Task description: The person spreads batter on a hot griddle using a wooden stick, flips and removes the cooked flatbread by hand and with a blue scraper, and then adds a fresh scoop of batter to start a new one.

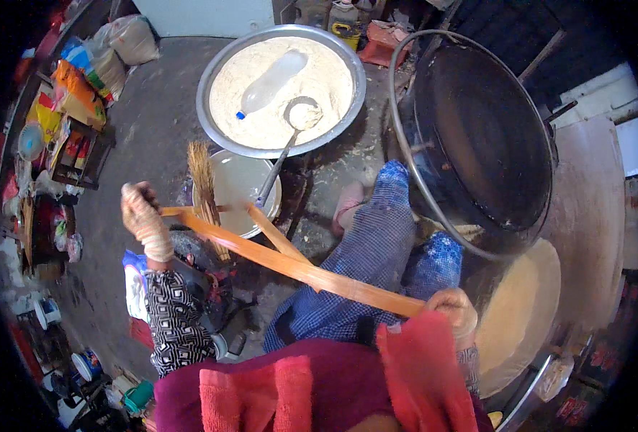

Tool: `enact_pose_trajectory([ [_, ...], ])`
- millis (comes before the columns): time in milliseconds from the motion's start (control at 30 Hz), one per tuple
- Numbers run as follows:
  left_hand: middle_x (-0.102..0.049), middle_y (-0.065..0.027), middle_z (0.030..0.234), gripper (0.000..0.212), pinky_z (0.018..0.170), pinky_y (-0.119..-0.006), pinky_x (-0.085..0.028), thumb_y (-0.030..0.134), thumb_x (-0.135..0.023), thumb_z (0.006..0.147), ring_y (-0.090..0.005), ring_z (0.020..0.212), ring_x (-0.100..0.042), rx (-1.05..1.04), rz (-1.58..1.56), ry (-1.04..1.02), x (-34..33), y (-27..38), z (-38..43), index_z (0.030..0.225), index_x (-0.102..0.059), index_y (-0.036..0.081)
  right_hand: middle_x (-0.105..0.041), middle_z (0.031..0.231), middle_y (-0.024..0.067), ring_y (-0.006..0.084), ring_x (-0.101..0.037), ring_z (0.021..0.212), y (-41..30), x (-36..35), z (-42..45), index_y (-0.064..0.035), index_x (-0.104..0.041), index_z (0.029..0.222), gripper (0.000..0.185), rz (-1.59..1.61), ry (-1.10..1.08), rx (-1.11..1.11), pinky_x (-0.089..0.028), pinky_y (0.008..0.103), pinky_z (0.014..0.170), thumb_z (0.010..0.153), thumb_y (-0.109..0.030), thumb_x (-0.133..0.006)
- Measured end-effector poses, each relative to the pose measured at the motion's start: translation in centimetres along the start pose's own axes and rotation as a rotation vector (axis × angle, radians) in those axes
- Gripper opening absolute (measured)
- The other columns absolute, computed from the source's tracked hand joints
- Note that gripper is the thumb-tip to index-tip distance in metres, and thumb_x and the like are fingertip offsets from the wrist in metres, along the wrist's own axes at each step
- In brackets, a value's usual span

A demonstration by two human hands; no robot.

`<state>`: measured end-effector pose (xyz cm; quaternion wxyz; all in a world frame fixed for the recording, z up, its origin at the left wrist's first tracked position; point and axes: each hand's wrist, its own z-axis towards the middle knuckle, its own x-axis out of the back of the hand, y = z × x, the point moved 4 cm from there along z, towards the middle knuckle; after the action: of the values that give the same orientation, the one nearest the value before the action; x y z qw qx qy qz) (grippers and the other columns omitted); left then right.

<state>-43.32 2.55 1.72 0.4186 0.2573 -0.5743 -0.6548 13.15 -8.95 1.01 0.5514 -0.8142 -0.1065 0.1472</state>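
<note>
My left hand (147,220), wrapped in a pale striped covering, is closed on one end of a wooden strip frame. A long flat strip of it (297,270) slants down across my lap to my right hand (455,312), which grips its other end beside a red towel (424,356). A shorter strip (278,235) meets it at an angle. Behind the frame are a straw brush (203,178) and a bucket of cloudy liquid (238,178). Beyond them, a metal basin (205,108) holds pale batter, a plastic bottle (276,81) and a ladle (278,173).
A large dark pan (475,135) with a metal rim stands at the right, near my knees. Below it lies a round pale sheet (519,318). Bags (130,40) and packages line the left wall. A white-and-blue packet (134,286) lies by my left sleeve.
</note>
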Motion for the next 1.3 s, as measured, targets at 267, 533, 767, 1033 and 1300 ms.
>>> enact_pose_trajectory([
  [267,-0.06,-0.0048,0.089,0.036,0.062,-0.028,-0.05,0.033,-0.057,0.095,-0.0142,0.073,-0.058,0.127,0.299,-0.889,-9.8,-7.7,-4.8,0.108,-0.058,0.0,-0.066,0.099,0.0205,0.0248,-0.066,0.086,-0.6,-1.9,3.0,0.0065,-0.049,0.13,0.057,0.626,-0.292,-0.235,-0.052,0.0355,0.078,0.082,-0.017,-0.068],
  [533,-0.05,-0.0025,0.068,0.021,0.041,-0.026,-0.044,0.022,-0.055,0.097,-0.0118,0.047,-0.047,0.766,-0.153,-1.094,-22.4,-12.4,-14.7,0.089,-0.047,0.003,-0.055,0.063,0.0052,0.0171,-0.052,0.044,1.8,-6.4,12.5,-0.0062,-0.046,0.095,0.016,0.422,0.388,-0.004,-0.046,0.0315,0.041,0.094,-0.02,-0.053],
  [767,-0.045,-0.0022,0.061,0.029,0.036,-0.028,-0.04,0.022,-0.051,0.095,-0.0122,0.043,-0.043,0.666,-0.015,-1.138,-22.6,-8.7,-15.7,0.117,-0.042,0.005,-0.053,0.062,0.0027,0.0143,-0.052,0.043,7.9,-5.4,14.0,-0.0085,-0.045,0.104,0.015,0.506,0.514,-0.088,-0.044,0.03,0.036,0.095,-0.017,-0.054],
  [1033,-0.061,-0.0306,0.103,0.068,0.084,-0.046,-0.05,0.023,-0.048,0.094,-0.0393,0.094,-0.062,-0.233,0.788,-1.06,-38.6,-7.2,-6.6,0.149,-0.012,0.003,-0.053,0.059,0.0048,0.0145,-0.051,0.041,8.4,-4.7,14.6,-0.0082,-0.045,0.105,0.014,0.384,0.494,-0.042,-0.042,0.0294,0.036,0.097,-0.017,-0.052],
  [1300,-0.059,-0.0342,0.113,0.067,0.091,-0.046,-0.047,0.005,-0.04,0.092,-0.0427,0.105,-0.061,-0.537,1.001,-1.318,-35.4,-16.4,-9.3,0.147,-0.004,-0.003,-0.05,0.056,0.0052,0.0153,-0.049,0.039,7.8,-3.6,14.4,-0.0063,-0.044,0.104,0.016,0.47,0.57,-0.079,-0.042,0.0293,0.035,0.096,-0.018,-0.052],
])
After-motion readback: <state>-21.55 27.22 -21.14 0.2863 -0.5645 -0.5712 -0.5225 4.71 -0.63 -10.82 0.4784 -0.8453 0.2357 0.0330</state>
